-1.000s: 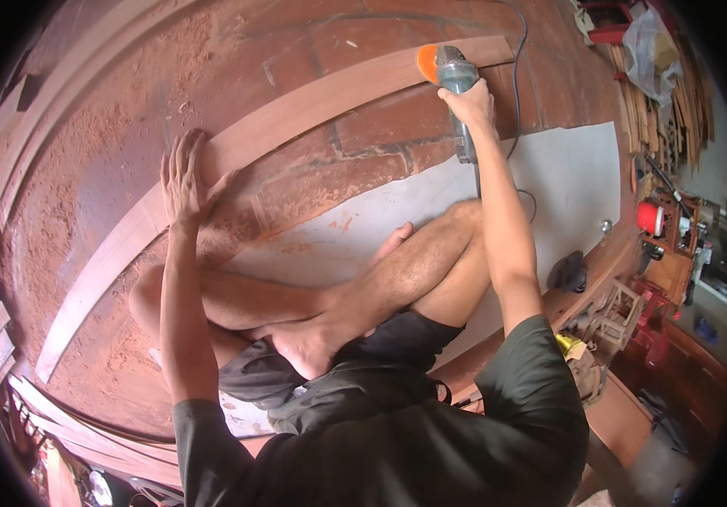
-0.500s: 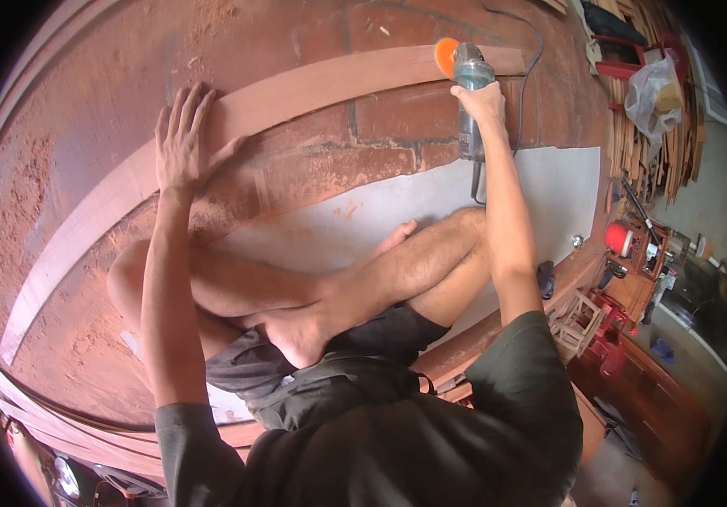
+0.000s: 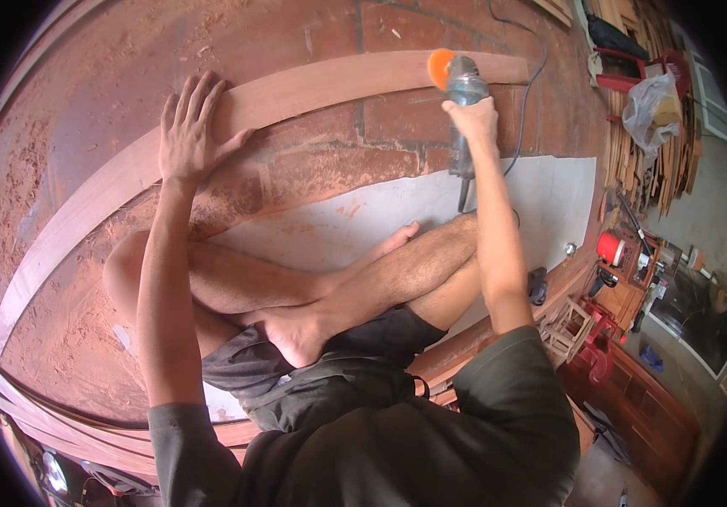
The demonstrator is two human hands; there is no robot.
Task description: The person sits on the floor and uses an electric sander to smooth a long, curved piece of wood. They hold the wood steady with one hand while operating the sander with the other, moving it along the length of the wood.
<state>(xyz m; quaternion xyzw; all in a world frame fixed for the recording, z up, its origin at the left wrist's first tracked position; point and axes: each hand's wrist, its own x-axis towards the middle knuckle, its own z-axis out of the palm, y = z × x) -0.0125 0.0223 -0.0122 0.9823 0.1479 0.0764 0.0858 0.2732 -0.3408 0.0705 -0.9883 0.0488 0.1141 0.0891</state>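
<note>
Left hand (image 3: 186, 135): laid palm-down across the curved wooden strip (image 3: 321, 83), fingers spread, thumb out toward the near edge; it grasps nothing. Right hand (image 3: 475, 122): wrapped around the body of the angle grinder (image 3: 468, 89). I log the two hands as well apart.

The strip runs beneath the left hand, its tapering end reaching down to my lower left, and its other stretch arcs to the far right, past the tool. The right hand sits on the near side of that stretch. The orange disc (image 3: 440, 69) overlaps the strip in my view; I cannot tell whether it touches the wood. Any lettering on the grinder is too small for me to read.

Farther out: the dark cord (image 3: 534, 89) loops right of the tool. Reddish floor tiles (image 3: 397, 116) carry wood dust, and a pale sheet (image 3: 553, 198) lies between them and the crossed legs (image 3: 410, 266). At far right I note a clear plastic bag (image 3: 650, 110), a red-and-white container (image 3: 610, 248) and a small wooden frame (image 3: 568, 331).
</note>
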